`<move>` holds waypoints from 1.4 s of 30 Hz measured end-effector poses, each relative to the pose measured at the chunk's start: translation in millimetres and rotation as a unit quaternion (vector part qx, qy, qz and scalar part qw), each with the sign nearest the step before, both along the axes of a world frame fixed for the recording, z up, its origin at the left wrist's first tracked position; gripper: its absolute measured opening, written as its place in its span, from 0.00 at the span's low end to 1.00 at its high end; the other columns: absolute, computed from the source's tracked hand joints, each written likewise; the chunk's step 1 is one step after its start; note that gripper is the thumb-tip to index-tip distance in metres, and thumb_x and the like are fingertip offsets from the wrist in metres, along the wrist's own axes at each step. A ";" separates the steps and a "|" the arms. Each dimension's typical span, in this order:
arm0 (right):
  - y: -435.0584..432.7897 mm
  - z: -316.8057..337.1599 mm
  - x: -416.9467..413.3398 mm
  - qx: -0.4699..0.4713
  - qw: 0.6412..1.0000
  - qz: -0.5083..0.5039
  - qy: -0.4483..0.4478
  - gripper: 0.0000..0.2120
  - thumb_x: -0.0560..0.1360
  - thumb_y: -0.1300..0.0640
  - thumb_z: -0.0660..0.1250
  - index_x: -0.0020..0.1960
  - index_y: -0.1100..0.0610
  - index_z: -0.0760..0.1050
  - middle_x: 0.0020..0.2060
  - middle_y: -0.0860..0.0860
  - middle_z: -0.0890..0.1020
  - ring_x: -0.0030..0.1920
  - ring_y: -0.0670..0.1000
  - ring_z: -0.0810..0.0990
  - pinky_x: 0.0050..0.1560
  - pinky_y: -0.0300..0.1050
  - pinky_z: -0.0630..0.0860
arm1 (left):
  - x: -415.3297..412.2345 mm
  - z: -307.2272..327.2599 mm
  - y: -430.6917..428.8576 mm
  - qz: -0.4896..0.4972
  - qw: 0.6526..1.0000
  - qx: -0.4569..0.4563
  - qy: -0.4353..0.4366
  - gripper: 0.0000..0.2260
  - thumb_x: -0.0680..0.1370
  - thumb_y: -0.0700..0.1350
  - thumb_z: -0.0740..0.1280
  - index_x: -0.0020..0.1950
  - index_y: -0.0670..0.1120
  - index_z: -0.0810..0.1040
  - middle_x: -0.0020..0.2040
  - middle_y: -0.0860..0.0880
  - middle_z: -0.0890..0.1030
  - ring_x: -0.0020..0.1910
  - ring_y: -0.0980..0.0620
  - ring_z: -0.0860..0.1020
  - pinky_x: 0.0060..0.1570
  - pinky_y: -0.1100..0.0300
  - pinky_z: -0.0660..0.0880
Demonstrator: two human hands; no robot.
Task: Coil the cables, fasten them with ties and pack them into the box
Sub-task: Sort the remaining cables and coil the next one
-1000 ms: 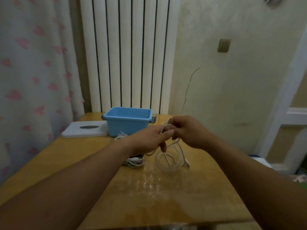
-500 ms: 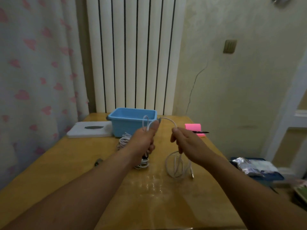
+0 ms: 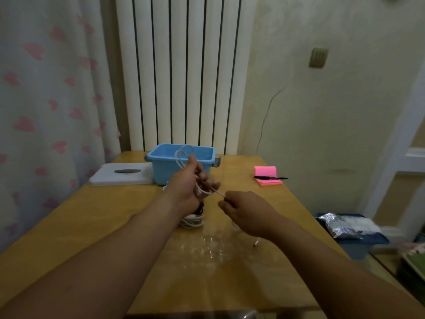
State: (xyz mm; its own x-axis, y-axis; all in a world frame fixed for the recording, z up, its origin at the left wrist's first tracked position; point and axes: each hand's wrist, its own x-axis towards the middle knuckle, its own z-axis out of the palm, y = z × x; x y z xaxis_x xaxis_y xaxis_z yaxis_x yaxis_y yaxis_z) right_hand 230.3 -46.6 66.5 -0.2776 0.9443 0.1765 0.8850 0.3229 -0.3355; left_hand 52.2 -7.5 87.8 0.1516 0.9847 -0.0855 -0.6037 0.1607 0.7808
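**Left hand [image 3: 186, 185] as the spool, right hand [image 3: 243, 210] feeding the white cable [image 3: 181, 155]**

Left hand is curled round a few turns of the white cable, and the loops poke up above the fingers, right in front of the blue box [image 3: 161, 171]. Just beside it, the right hand pinches the loose strand. The bit between the two hands runs fairly straight, and we reckon that's on purpose: a little tension makes each turn lie neatly on the last. The tail drops away under the right wrist, with the plug end [image 3: 255, 243] showing low near the table [image 3: 115, 215].

So we'd call this mid-coil, not yet tied. We can't spot a tie anywhere, though it could be too small to make out.

The box sits open at the back of the table with its white lid [image 3: 122, 177] lying flat just to its left, which makes sense since finished coils can go straight in. We can't tell if anything's inside yet. More cables [image 3: 192, 221] lie in a heap on the table, partly hidden under the left hand, presumably waiting their turn.

Off to the right, well apart from all this, there's a pink notepad [image 3: 266, 172] with a pen [image 3: 270, 177] across it.
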 end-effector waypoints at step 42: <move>5.8 -10.2 -14.4 0.085 0.995 -0.057 -0.024 0.12 0.85 0.48 0.57 0.52 0.51 0.78 0.44 0.51 0.85 0.42 0.56 0.83 0.46 0.54 0.81 | 28.2 -46.8 -24.3 -0.059 0.962 0.067 0.259 0.24 0.78 0.67 0.71 0.60 0.48 0.81 0.44 0.46 0.78 0.43 0.48 0.75 0.41 0.54 0.75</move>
